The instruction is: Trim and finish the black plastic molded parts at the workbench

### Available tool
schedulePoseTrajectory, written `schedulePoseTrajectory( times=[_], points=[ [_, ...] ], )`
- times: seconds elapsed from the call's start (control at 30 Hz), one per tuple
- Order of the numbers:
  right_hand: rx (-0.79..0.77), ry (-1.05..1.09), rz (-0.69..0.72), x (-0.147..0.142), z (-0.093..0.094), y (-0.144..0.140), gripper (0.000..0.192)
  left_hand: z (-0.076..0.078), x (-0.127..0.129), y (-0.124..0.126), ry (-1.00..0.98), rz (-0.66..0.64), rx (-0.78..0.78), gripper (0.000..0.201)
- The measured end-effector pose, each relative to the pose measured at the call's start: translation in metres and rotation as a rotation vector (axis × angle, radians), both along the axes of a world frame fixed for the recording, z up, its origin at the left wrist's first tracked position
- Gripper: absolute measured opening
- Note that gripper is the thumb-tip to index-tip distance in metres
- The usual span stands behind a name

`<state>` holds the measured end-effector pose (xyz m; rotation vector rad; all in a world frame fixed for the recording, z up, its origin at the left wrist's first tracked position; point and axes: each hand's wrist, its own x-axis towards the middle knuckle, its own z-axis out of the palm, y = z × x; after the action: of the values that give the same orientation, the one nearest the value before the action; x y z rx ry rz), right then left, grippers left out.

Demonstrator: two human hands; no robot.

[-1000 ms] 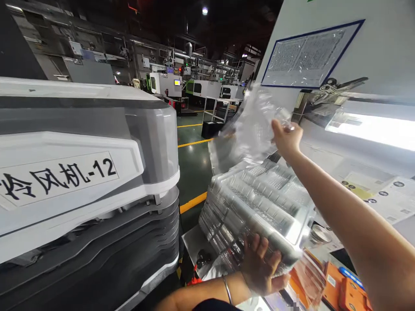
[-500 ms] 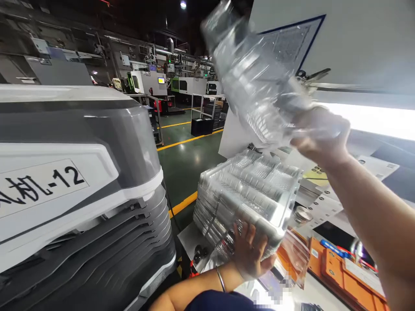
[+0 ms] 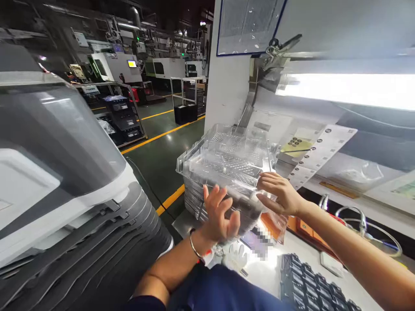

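1. Stack of clear plastic trays (image 3: 227, 172): sitting straight ahead of both hands, long axis running away toward the wall, resting on the table (image 3: 188, 222) edge.
2. Left hand (image 3: 220, 216): pressing open-fingered against the near side of the stack.
3. Right hand (image 3: 279, 194): fingers spread, touching the near right corner, gripping nothing; both equally near.
4. Grey cooling machine (image 3: 65, 181): crowding the left; green floor (image 3: 162, 142) beyond.

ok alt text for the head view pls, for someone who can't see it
Both hands rest on a stack of clear plastic trays: the left hand flat against its near side, the right hand at its near corner. A large grey machine stands left.
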<state>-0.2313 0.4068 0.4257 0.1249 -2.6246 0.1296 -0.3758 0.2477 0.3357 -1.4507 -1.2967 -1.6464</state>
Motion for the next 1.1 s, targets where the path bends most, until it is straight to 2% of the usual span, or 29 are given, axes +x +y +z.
schedulePoseTrajectory(
  times=[0.07, 0.13, 0.2, 0.3, 0.4, 0.47, 0.53, 0.57, 0.63, 0.7, 0.77, 0.83, 0.93, 1.0, 1.1],
  points=[
    [0.007, 0.003, -0.020, -0.001, -0.001, -0.004, 0.015, 0.023, -0.009, 0.016, 0.059, 0.013, -0.179, 0.042],
    [0.016, -0.006, -0.056, -0.007, -0.005, -0.010, 0.020, 0.031, -0.012, 0.034, 0.084, 0.011, -0.367, 0.030],
    [0.011, -0.004, -0.087, -0.012, -0.014, -0.018, 0.025, 0.025, -0.008, 0.046, 0.069, 0.015, -0.460, 0.020],
    [-0.032, 0.040, -0.149, -0.001, -0.040, -0.026, 0.030, 0.007, -0.002, 0.049, 0.043, 0.044, -0.457, 0.023],
    [-0.103, 0.180, -0.326, 0.040, -0.082, -0.023, 0.044, -0.007, -0.001, 0.044, 0.059, 0.061, -0.463, 0.022],
    [-0.202, 0.173, -0.574, 0.076, -0.118, -0.013, 0.038, -0.014, -0.002, 0.044, 0.051, 0.082, -0.441, 0.023],
    [-0.329, -0.103, -0.881, 0.110, -0.158, -0.001, 0.036, -0.019, -0.003, 0.049, 0.022, 0.107, -0.384, 0.026],
    [-0.376, -0.287, -0.975, 0.124, -0.178, 0.005, 0.039, -0.022, -0.004, 0.051, 0.000, 0.119, -0.352, 0.028],
    [-0.423, -0.497, -1.015, 0.142, -0.215, 0.013, 0.049, -0.025, -0.001, 0.056, -0.049, 0.150, -0.294, 0.033],
    [-0.440, -0.584, -0.962, 0.152, -0.247, 0.016, 0.063, -0.025, 0.008, 0.056, -0.110, 0.199, -0.252, 0.037],
    [-0.450, -0.653, -0.897, 0.157, -0.271, 0.016, 0.069, -0.025, 0.030, 0.051, -0.185, 0.276, -0.235, 0.039],
    [-0.453, -0.693, -0.844, 0.163, -0.287, 0.016, 0.063, -0.028, 0.064, 0.041, -0.250, 0.369, -0.204, 0.037],
    [-0.447, -0.698, -0.772, 0.177, -0.297, 0.024, 0.043, -0.051, 0.133, 0.023, -0.228, 0.445, -0.158, 0.037],
    [-0.447, -0.684, -0.728, 0.187, -0.299, 0.035, 0.041, -0.075, 0.178, 0.015, -0.182, 0.394, -0.242, 0.035],
    [-0.454, -0.669, -0.707, 0.197, -0.301, 0.054, 0.046, -0.110, 0.223, 0.018, -0.298, 0.169, -0.556, 0.026]
  ],
)
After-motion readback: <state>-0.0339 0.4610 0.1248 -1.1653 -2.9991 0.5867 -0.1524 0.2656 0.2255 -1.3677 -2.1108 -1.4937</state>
